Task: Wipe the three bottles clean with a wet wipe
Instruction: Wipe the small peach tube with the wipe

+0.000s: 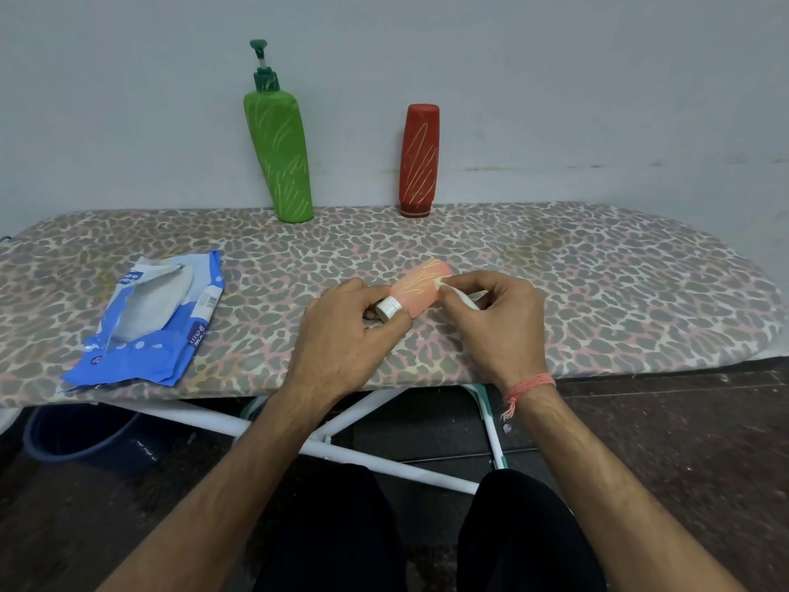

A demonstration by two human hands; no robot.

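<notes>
Leopard-print board [597,292]: right hand [504,322] mostly hides wet wipe [463,297].

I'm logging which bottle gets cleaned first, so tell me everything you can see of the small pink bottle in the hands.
The small pink bottle looks like smooth plastic, scribbled with yellow lines, and has a white screw cap. It is held tilted, nearly on its side just above the leopard-print ironing board, cap toward the person. The left hand grips its cap end; the right hand presses a white wet wipe against its side.
</notes>
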